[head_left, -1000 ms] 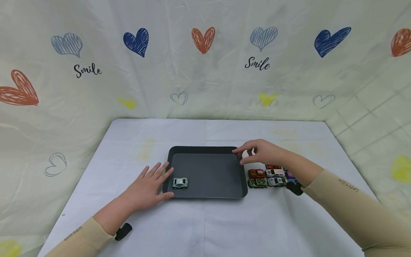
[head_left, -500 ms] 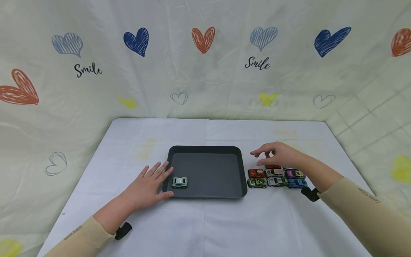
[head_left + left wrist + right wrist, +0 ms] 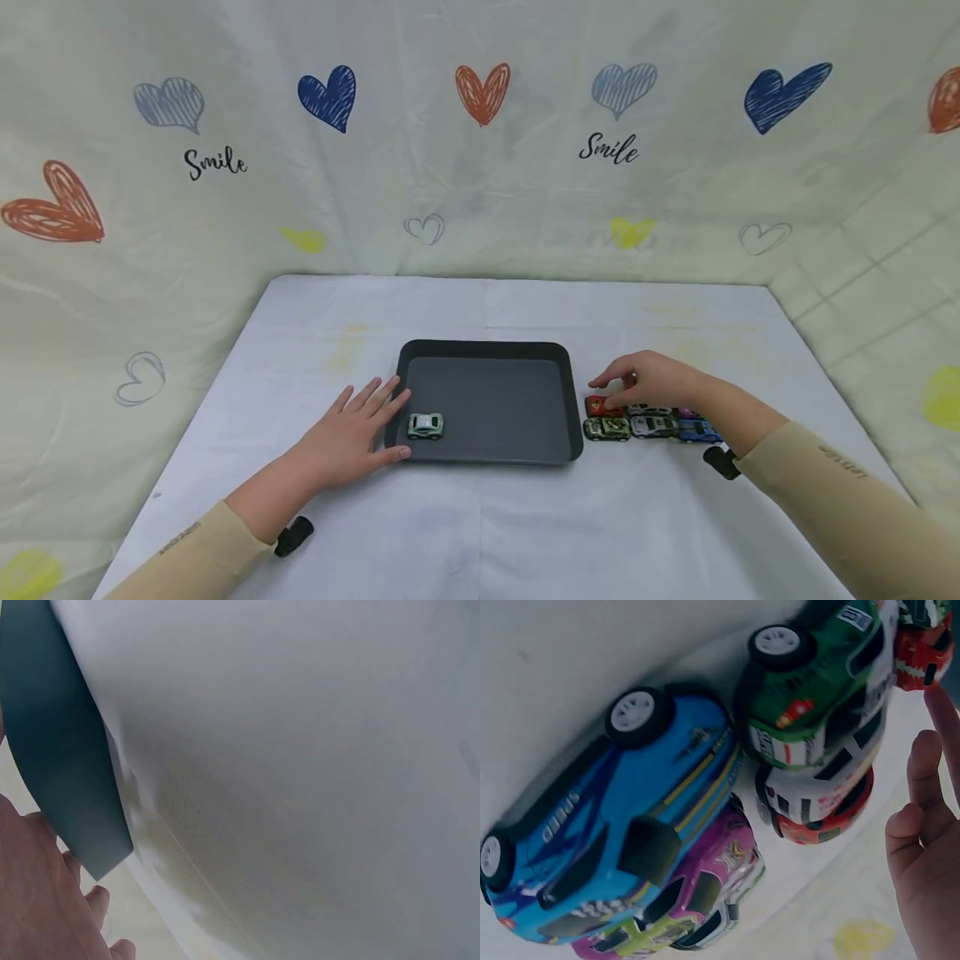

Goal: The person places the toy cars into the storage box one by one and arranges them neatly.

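My left hand (image 3: pixel 337 446) rests with spread, straight fingers at the left rim of a dark grey tray (image 3: pixel 498 404). The left wrist view shows that hand (image 3: pixel 41 892) beside the tray's side wall (image 3: pixel 67 757). Inside the tray, at the lower left, stands a mint-green toy car (image 3: pixel 425 426). Over the toy cars on the right hovers my right hand (image 3: pixel 660 379), thumb and fingers apart around a red toy car (image 3: pixel 596 407). In the right wrist view, a fingertip (image 3: pixel 934 701) is right at the end of this red car (image 3: pixel 922 660).
Beside the tray's right edge, toy cars stand in close rows: a camouflage one (image 3: pixel 606 429), a silver one (image 3: pixel 654 427), a blue one (image 3: pixel 699 431) and several more, partly hidden by my right hand. A white cloth (image 3: pixel 375 533) covers the table; a heart-patterned curtain (image 3: pixel 525 183) hangs behind.
My right hand has moved from the tray's upper right corner rightward, then down over the red toy car. The left hand keeps its place at the tray. The head view has shifted slightly.
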`<action>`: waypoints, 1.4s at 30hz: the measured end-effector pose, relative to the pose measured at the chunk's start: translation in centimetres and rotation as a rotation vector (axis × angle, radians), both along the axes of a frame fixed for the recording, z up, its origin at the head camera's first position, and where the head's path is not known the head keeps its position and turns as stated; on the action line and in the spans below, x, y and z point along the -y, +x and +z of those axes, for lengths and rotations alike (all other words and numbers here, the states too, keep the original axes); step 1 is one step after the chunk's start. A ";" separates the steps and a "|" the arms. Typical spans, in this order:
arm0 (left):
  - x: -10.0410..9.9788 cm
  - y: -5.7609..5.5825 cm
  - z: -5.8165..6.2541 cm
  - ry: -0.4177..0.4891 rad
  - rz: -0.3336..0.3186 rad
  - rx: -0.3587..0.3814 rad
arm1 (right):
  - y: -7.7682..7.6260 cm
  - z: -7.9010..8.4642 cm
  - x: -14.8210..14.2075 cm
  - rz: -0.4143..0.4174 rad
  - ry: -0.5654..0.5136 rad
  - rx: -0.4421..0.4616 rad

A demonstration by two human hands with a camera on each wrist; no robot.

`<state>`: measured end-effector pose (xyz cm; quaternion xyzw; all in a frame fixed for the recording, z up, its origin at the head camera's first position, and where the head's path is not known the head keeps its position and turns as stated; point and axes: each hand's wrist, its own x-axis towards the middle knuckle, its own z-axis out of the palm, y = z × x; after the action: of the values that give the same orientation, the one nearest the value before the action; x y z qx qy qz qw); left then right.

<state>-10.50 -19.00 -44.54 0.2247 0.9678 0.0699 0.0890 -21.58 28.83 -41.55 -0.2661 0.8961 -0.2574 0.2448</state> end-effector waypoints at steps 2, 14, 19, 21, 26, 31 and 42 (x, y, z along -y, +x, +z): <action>0.0 0.0 0.0 0.002 -0.001 -0.005 | 0.0 -0.3 -0.1 -0.001 0.011 0.007; -0.1 -0.2 -0.1 0.018 0.004 0.023 | -0.1 -0.4 0.1 0.047 0.136 -0.039; -0.1 -0.5 -0.2 0.001 0.000 0.021 | -0.1 -0.5 0.2 0.081 0.179 -0.131; -0.1 -0.5 -0.2 -0.001 -0.004 0.017 | -0.1 -0.5 0.3 0.092 0.182 -0.146; 0.0 -0.4 -0.1 0.001 -0.008 0.019 | 0.1 -0.3 0.5 0.095 0.195 -0.106; 0.0 -0.4 0.0 0.003 -0.005 0.023 | -0.2 -0.5 0.7 0.101 0.191 -0.088; -0.1 -0.3 -0.1 0.016 -0.006 0.022 | 0.0 -0.6 1.4 0.058 0.188 -0.120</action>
<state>-10.75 -18.93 -44.65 0.2277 0.9655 0.0798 0.0981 -21.58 27.47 -42.19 -0.2829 0.9212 -0.1487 0.2218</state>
